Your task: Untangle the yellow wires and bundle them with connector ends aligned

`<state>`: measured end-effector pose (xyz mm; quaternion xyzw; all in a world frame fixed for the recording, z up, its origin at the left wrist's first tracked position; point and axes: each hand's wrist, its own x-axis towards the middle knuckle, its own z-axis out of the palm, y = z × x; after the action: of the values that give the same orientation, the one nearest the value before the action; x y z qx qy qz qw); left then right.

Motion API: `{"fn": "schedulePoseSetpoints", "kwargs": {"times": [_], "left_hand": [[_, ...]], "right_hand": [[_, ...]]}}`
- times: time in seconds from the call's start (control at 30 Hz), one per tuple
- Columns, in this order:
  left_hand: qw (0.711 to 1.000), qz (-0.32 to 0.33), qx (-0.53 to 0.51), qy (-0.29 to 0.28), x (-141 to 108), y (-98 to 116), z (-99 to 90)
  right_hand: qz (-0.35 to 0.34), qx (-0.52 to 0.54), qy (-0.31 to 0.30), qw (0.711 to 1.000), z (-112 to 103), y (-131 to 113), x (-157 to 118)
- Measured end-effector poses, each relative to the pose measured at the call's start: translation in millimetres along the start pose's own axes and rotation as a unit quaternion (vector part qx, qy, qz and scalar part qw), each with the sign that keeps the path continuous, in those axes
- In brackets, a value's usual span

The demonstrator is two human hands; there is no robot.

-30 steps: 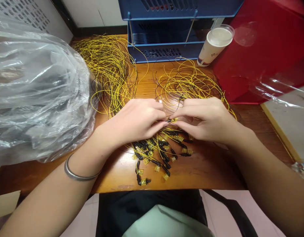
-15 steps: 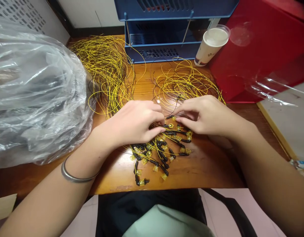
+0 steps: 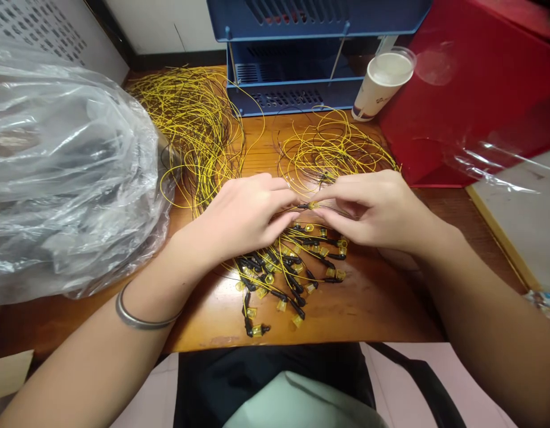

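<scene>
On your side of the blue rack [image 3: 297, 101], the small black piece [image 3: 303, 206] lies between your two hands, its clear yellow cap [image 3: 313, 205] pinched by the thumb and forefinger of your right hand [image 3: 375, 205]. Its other end points at the curled fingertips of your left hand [image 3: 252, 211], though I cannot tell whether they grip it. Farther from the rack than your hands, similar pieces [image 3: 296, 283] lie clustered on the wooden table [image 3: 368, 309], and loose wires [image 3: 337, 142] lie heaped just before the rack.
</scene>
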<state>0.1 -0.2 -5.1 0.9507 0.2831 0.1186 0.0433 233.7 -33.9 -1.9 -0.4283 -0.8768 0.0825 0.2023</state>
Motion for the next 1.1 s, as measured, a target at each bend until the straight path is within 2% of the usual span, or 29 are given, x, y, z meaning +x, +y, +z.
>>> {"fn": "schedulePoseSetpoints", "kwargs": {"times": [0.23,0.47,0.67,0.93,1.0,1.1], "left_hand": [[0.998,0.034,0.009,0.042,0.4,-1.4,0.4],[0.999,0.020,0.003,0.026,0.6,-0.2,-0.8],[1.000,0.008,-0.016,0.018,0.5,0.4,0.3],[1.000,0.017,-0.015,-0.021,1.0,2.6,5.3],[0.999,0.013,-0.023,-0.027,0.8,3.0,5.1],[0.999,0.015,-0.029,-0.032,0.4,3.0,4.8]], "right_hand": [[-0.039,-0.019,0.036,0.998,3.7,-2.8,-3.5],[-0.011,-0.043,0.026,0.999,1.8,-3.7,-2.3],[0.022,-0.020,-0.031,0.999,-1.6,-1.1,1.2],[0.066,-0.010,-0.118,0.991,-11.1,4.7,0.8],[0.077,0.015,-0.121,0.990,-15.7,4.4,0.0],[0.058,0.073,-0.145,0.985,-18.5,2.5,-1.2]]}}
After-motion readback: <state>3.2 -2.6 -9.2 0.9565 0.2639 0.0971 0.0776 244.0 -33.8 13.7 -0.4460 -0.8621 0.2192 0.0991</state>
